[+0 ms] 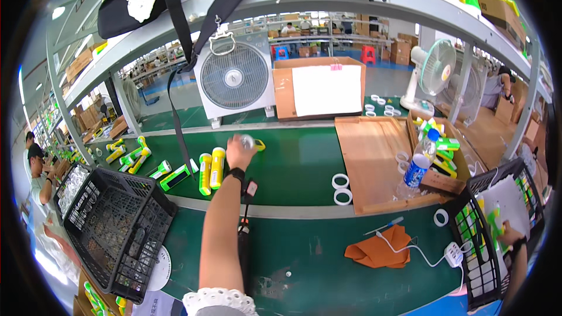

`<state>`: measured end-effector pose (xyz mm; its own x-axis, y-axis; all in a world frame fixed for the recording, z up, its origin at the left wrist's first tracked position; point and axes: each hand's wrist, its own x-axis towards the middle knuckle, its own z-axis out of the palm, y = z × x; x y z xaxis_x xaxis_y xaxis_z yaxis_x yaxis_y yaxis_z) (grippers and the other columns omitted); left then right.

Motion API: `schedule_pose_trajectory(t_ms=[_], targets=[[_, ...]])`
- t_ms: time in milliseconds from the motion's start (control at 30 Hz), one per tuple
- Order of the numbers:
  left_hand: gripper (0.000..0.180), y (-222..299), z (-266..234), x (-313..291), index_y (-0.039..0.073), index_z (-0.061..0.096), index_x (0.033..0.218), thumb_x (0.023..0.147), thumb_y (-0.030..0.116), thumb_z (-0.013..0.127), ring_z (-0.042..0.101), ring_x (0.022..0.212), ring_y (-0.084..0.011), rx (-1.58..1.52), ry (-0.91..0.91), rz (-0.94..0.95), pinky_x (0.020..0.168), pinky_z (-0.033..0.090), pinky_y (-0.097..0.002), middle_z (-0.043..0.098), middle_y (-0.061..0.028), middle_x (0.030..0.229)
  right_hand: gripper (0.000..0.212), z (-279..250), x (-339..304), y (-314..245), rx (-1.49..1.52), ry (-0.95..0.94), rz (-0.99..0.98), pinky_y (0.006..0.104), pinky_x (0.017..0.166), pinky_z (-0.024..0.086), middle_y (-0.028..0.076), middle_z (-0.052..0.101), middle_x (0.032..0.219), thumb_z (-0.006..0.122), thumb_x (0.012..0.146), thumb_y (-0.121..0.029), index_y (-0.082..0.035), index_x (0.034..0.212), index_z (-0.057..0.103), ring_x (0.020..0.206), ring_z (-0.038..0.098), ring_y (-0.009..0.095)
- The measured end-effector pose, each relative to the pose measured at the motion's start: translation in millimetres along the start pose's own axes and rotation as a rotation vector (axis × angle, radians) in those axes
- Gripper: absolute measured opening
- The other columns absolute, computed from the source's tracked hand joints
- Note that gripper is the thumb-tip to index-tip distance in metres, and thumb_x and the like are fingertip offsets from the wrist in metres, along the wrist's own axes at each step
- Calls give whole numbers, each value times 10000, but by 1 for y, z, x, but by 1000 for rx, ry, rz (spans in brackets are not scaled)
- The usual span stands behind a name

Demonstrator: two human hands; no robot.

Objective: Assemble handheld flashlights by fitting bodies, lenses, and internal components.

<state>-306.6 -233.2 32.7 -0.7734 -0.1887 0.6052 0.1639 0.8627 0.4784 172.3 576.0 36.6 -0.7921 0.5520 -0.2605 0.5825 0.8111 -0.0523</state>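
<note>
My left hand (237, 155) reaches out over the green conveyor belt, its fingers closed round a flashlight (247, 141) whose clear round end shows. A yellow piece (260, 146) shows just beyond the fingers; whether it belongs to the same flashlight I cannot tell. Two yellow flashlights (217, 167) lie side by side left of that hand. At the far right, my right hand (511, 236) is inside a black crate (483, 257), with its fingers round a green-and-white flashlight (496, 227). A white sheet (508, 200) lies beside it in the crate.
An empty-looking black crate (120, 222) stands at left. Right of the belt's middle, a wooden board (366, 164) carries a bottle (417, 167) and a carton of flashlights. White rings (342, 197), an orange cloth (383, 248) and a white power strip (453, 254) lie nearby.
</note>
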Motion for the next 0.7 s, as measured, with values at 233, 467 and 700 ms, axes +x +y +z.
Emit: schedule_pose_trajectory(t_ms=[233,467,700], targets=[[338,111,-33,-48,83,528,999,806,358,560,560,741,-217,-1535,-300,-350,719,471,-360,578,-80,850,649,0,38,-61,136,35,-3,383,789,458,254,584,1006,655,736,-276,35,1213,343,949,579,351],[325,189,-18,-200,84,494,891,823,402,492,529,673,-169,-1707,-1077,-697,658,455,-330,525,-53,755,552,-3,77,37,-335,343,10,414,909,397,220,561,1091,591,762,-347,-8,1180,471,1052,509,360],[413,201,-24,-270,39,433,1046,753,196,679,524,797,-147,-1340,-682,-647,684,439,-306,518,-59,895,282,-63,-124,-366,513,72,-1010,298,688,477,92,620,883,600,788,-121,-36,1054,558,786,593,164]])
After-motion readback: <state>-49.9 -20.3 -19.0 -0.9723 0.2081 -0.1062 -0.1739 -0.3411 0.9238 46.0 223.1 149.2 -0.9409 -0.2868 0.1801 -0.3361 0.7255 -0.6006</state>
